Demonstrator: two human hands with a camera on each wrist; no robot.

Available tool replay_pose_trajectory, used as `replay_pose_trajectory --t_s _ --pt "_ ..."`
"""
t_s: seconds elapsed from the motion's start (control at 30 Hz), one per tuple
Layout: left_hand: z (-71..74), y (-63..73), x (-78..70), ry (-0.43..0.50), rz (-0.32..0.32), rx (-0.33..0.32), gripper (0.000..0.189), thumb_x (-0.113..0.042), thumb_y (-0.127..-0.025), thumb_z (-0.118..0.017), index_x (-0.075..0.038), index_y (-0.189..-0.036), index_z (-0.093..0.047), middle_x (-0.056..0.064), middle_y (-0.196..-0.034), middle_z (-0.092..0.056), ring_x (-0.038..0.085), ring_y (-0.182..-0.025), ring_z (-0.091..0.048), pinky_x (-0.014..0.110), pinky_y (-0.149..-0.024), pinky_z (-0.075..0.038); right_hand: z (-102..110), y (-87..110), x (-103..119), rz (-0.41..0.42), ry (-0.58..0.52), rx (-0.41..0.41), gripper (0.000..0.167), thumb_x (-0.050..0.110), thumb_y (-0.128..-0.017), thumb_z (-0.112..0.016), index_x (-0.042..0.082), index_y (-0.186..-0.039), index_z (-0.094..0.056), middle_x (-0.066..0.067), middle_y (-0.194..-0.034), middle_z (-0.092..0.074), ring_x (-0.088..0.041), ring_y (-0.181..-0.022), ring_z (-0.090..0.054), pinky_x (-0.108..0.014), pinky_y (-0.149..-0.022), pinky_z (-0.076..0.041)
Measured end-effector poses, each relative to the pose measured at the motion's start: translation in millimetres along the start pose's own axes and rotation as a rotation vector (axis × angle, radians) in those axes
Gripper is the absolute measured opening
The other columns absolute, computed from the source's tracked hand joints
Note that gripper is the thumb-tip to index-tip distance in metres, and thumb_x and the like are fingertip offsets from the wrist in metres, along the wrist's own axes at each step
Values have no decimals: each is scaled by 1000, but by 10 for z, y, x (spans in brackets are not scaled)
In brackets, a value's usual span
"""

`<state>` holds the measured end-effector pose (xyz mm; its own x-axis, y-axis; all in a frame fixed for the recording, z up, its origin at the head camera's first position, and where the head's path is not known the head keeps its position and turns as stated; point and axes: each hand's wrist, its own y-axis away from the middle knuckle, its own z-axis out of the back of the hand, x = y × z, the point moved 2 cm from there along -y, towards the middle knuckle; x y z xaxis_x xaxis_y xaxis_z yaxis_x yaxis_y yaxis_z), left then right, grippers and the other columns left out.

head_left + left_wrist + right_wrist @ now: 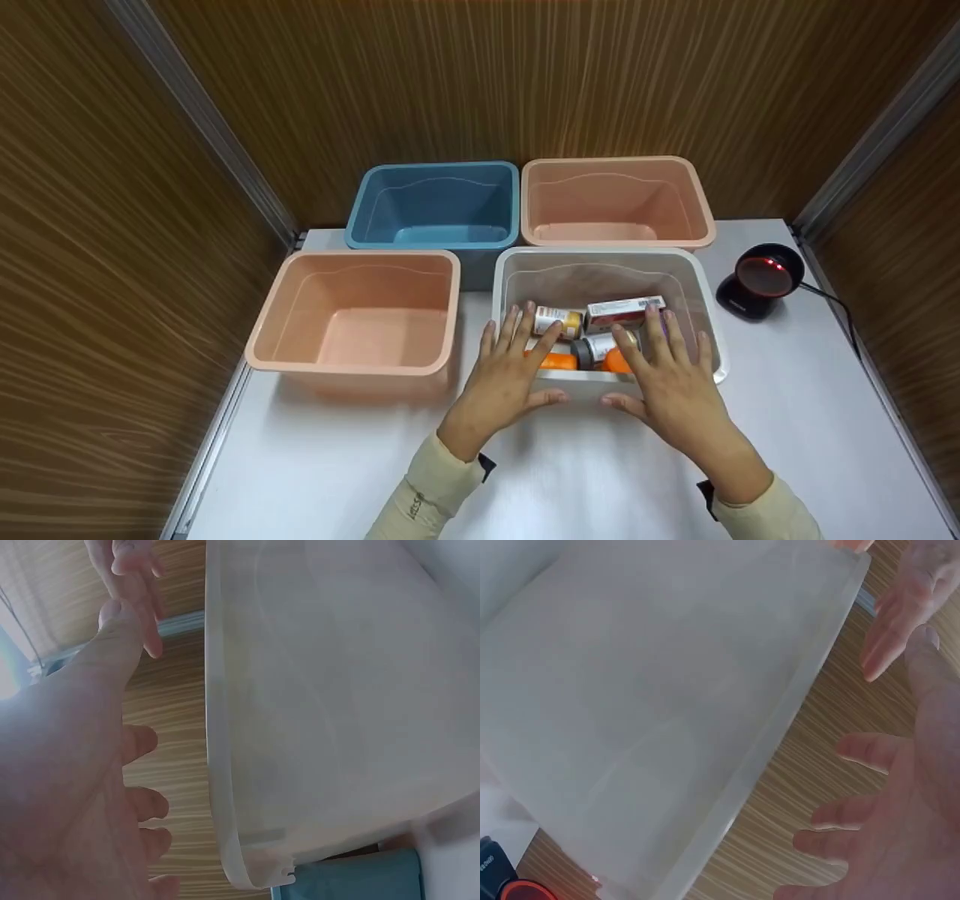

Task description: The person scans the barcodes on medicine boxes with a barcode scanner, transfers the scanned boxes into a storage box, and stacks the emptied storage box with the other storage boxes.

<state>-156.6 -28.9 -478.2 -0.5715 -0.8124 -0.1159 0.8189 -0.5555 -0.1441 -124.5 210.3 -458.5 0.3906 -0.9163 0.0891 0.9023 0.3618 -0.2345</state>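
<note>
Both hands hover over the near rim of a white bin (600, 259), palms down, fingers straight and spread. The left hand (504, 375) is over the bin's near left corner, the right hand (675, 382) over its near right side; neither holds anything. Inside the bin lie a white bottle with a yellow end (559, 321), a white and dark red box (624, 311), a dark-capped bottle (596, 349) and orange items (556, 361) along the near wall. Fingers partly hide the contents. In both wrist views the bin's outer wall (337, 690) shows beside the open fingers.
A peach bin (352, 371) stands to the left. Behind are a blue bin (435, 245) and another peach bin (619, 244), both against the wood-grain wall. At right a black scanner (761, 281) with red lights trails a cable (844, 307) along the white table (810, 420).
</note>
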Motion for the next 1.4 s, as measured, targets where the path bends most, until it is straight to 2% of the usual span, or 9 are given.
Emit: replay_pose_trajectory --t_s 0.37,0.5,0.63,0.87,1.03,1.17,1.27,1.4 --pt "19 -88 150 111 23 -9 99 -72 -88 -55 -24 -164 -14 17 -168 0 36 -153 -3 59 -118 -10 317 -177 -157 15 -19 -52 88 59 -85 -72 10 -152 -45 -33 -160 -18 -52 -146 -17 -78 -105 -13" --pt "-46 -153 216 176 35 0 99 -71 -88 -55 -23 -164 -13 18 -168 1 34 -153 2 59 -118 -9 441 -280 -186 19 -12 -53 88 60 -85 -71 8 -152 -45 -33 -160 -18 -50 -146 -16 -78 -106 -12" --pt "-120 -196 287 198 35 -21 99 -72 -89 -52 -21 -164 -14 19 -168 1 35 -153 2 60 -118 -11 554 -402 -161 42 15 -59 85 57 -86 -72 7 -150 -47 -33 -160 -18 -52 -144 -20 -79 -104 -15" --pt "-244 -207 390 249 56 -22 96 -71 -91 -50 -19 -164 -14 20 -167 3 34 -153 3 60 -118 -11 660 -681 -105 70 19 -36 84 56 -87 -73 10 -151 -46 -32 -161 -18 -53 -144 -20 -78 -105 -14" --pt "-274 -207 429 356 81 -11 97 -71 -93 -47 -17 -164 -11 20 -167 7 32 -153 9 54 -120 -7 635 -971 -130 122 -6 23 76 47 -87 -77 6 -146 -52 -34 -156 -29 -52 -143 -25 -75 -107 -19" --pt "-283 -198 446 443 103 6 98 -66 -93 -55 -19 -164 -8 15 -168 12 28 -152 13 48 -121 -2 535 -1208 -137 199 -51 39 61 35 -90 -78 3 -139 -59 -32 -146 -45 -50 -136 -39 -71 -105 -30" --pt "-297 -177 458 444 139 17 100 -64 -92 -60 -20 -164 -7 11 -168 13 28 -153 11 47 -121 -2 414 -1374 -121 269 -103 47 51 29 -93 -75 1 -135 -63 -30 -138 -54 -48 -126 -51 -66 -102 -38" --pt "-310 -149 481 381 202 30 105 -73 -89 -56 -19 -164 -7 12 -168 12 31 -153 5 51 -120 -9 204 -1611 -92 354 -182 60 43 24 -94 -74 -1 -128 -66 -24 -122 -66 -42 -109 -63 -57 -95 -48"
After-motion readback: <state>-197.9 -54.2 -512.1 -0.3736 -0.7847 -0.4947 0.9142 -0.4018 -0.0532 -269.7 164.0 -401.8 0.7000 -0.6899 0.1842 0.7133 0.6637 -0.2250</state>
